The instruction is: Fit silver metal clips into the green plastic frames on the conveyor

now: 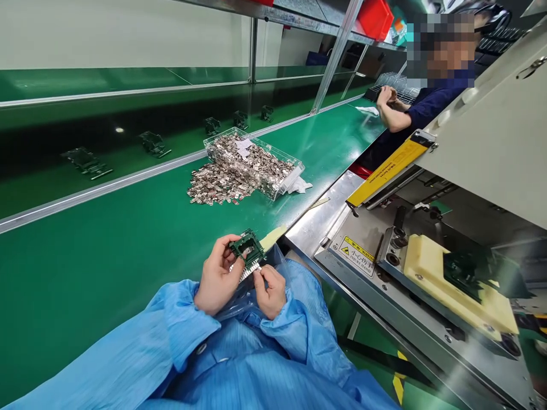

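Pinching the green frame [257,249]: left grip [217,278] its left side, right grip [270,290] a corner.

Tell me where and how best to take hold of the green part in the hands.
Probably best: pinch the green part by its outer frame, coming from the left, as the left hand does. The frame's sides offer edges to grip, while the thin metal prongs along its near side look easier to bend.
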A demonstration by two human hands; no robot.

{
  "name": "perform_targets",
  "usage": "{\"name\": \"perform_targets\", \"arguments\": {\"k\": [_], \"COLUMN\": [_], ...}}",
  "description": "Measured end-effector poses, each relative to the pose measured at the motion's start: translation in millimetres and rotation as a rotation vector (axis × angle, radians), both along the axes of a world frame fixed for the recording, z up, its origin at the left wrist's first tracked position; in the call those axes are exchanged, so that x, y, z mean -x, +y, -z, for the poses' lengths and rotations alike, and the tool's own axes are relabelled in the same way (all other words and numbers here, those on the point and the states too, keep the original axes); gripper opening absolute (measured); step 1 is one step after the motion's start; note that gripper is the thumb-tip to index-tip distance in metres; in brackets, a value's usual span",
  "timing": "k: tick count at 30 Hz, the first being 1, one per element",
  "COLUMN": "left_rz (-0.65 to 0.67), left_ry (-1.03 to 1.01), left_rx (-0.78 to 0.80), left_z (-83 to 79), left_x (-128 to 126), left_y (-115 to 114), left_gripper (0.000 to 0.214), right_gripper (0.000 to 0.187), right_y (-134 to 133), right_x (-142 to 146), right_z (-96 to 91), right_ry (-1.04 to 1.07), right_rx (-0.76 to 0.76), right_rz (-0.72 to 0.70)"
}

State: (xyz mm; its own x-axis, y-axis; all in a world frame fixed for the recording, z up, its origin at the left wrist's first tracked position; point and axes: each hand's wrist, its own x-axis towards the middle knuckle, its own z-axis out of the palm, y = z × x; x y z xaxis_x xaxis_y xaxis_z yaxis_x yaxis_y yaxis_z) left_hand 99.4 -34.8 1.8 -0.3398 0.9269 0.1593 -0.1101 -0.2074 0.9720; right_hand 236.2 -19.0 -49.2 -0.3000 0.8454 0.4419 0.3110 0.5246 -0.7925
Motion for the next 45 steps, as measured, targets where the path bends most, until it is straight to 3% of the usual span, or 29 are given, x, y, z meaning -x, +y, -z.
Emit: {"name": "perform_targets", "arguments": {"k": [6,11,16,19,25,33,37,40,45], "left_rz": [0.017,-0.011,-0.053,-0.075,-0.075,-0.087,-0.101,-0.114,-0.104], "left_ry": [0.016,0.037,0.113,0.081,-0.089,-0.116,-0.115,-0.127,-0.200], "left_rx": [0.020,0.031,0.054,0.034,-0.019,-0.015,0.011,0.009,0.021], "left_z": [3.3,5.8,5.6,5.9,5.3,4.1,2.2,0.5,-2.2], "left_x": [1.9,1.2,-5.9,-8.7,-10.1,-9.4,-8.1,-6.4,-0.7], "left_y": [0.9,1.1,-0.9,0.7,6.1,6.5,7.4,8.7,11.3], "left_gripper": [0.032,0.033,0.037,0.037,0.036,0.040,0.041,0.042,0.044], "right_gripper": [0.037,0.038,0.041,0.042,0.042,0.047,0.044,0.040,0.029], "right_y": [-6.6,-11.6,-30.1,-39.6,-40.6,-35.8,-30.3,-19.9,4.7], "right_x": [2.8,-1.5,12.6,22.2,26.1,25.3,19.0,8.9,-9.3], "right_z": [-7.4,-13.6,-12.4,-11.0,-10.7,-5.6,-9.8,-8.2,3.9], "right_ry": [0.073,0.082,0.190,0.209,0.164,0.009,-0.068,-0.193,-0.262], "right_rx": [0.288,0.377,0.491,0.502,0.480,0.241,0.212,0.224,0.341], "right_rz": [0.018,0.026,0.047,-0.015,0.015,-0.009,-0.131,-0.178,-0.082]}}
